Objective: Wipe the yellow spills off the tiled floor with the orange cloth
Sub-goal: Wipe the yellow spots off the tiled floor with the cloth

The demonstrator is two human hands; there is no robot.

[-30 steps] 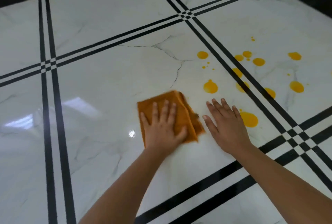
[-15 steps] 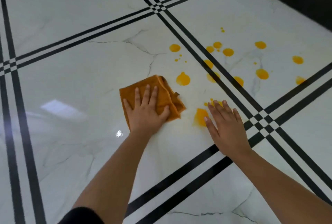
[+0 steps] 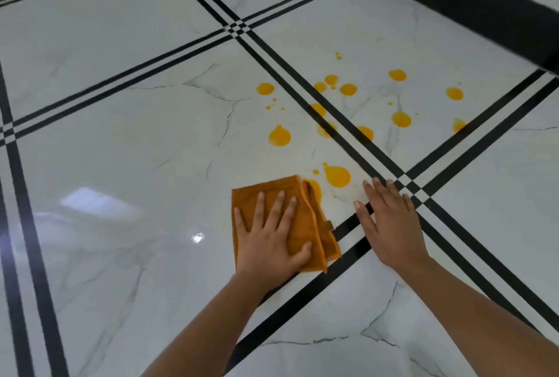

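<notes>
Orange cloth, folded, soft and light, is pressed flat on the tiled floor under the left hand, fingers spread. The right hand rests open at three o'clock. The nearest yellow spill lies at one o'clock (many remain beyond). Glossy tile is judged slippery; palm pressure at the centre should be kept

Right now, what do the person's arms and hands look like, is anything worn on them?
Both forearms are bare as far as the frame shows, with no sleeves visible. The left hand and right hand wear no gloves, and no rings, watch or bracelet show. Fingernails look short and unpainted.
</notes>
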